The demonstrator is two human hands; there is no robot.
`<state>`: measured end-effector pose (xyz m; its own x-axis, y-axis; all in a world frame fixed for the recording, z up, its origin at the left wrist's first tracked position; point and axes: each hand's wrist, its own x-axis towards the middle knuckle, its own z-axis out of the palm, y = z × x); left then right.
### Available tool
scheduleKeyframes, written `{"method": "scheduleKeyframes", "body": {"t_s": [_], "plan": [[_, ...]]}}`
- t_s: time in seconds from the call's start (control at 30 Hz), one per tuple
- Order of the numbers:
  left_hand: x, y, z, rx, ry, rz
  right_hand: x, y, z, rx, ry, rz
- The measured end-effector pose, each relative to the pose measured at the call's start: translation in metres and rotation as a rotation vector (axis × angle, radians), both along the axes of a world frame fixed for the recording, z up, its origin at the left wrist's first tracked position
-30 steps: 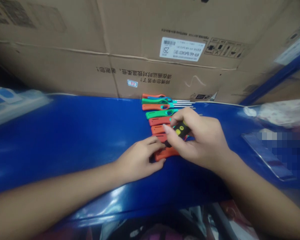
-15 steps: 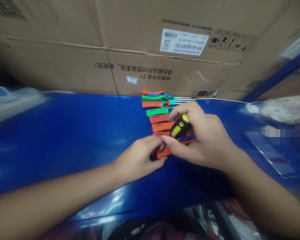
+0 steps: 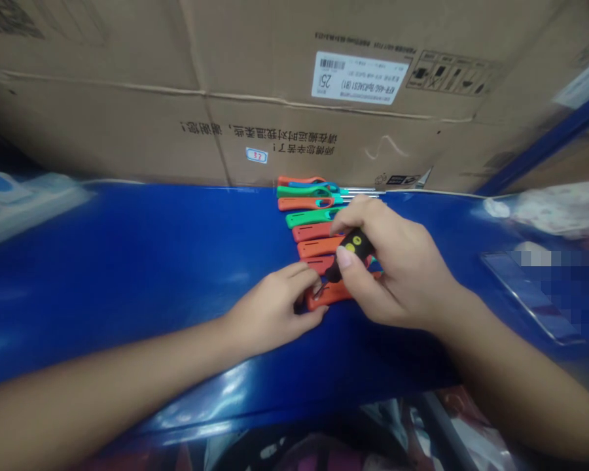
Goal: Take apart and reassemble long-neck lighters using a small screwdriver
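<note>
Several long-nosed lighters with orange, red and green handles lie in a column, their metal tubes pointing right. My left hand (image 3: 269,307) pinches the handle end of the nearest orange lighter (image 3: 331,294) between thumb and fingers. In my right hand (image 3: 402,268) is a screwdriver (image 3: 352,252) with a black and yellow handle. Its thin shaft slants down to the left, toward the end of that lighter; the tip is hard to make out near my left fingertips. Just beyond lie a red lighter (image 3: 319,263) and an orange one (image 3: 319,248), partly covered by my right hand.
A large cardboard box (image 3: 255,78) with printed text stands along the back of the blue tabletop (image 3: 127,261). On the right lie a phone-like flat object (image 3: 530,297) and a whitish bag (image 3: 554,209). A pale blue and white item (image 3: 24,203) is at the left.
The screwdriver's handle has turned in my right hand, and my thumb has shifted up along it. My left hand stays on the orange lighter. The view has moved slightly.
</note>
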<state>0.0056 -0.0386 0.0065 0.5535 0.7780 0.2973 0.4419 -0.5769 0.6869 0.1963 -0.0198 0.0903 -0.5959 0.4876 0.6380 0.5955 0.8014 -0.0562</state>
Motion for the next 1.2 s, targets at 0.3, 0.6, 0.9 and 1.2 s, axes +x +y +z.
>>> {"method": "scheduleKeyframes", "body": {"t_s": [0.3, 0.6, 0.9, 1.2], "plan": [[0.0000, -0.0007, -0.0005, -0.009, -0.010, 0.014, 0.0006, 0.0016, -0.0023, -0.065, -0.015, -0.023], [0.0004, -0.0006, 0.0000, -0.012, -0.011, 0.018, 0.0016, -0.0005, 0.0015, -0.056, -0.031, 0.005], [0.0010, -0.0007, 0.0007, -0.006, -0.001, 0.023, 0.0014, -0.0008, 0.0015, -0.048, -0.036, -0.021], [0.0002, 0.0001, 0.0008, 0.012, -0.012, 0.006, 0.0012, -0.0006, -0.0023, -0.012, -0.039, 0.000]]}}
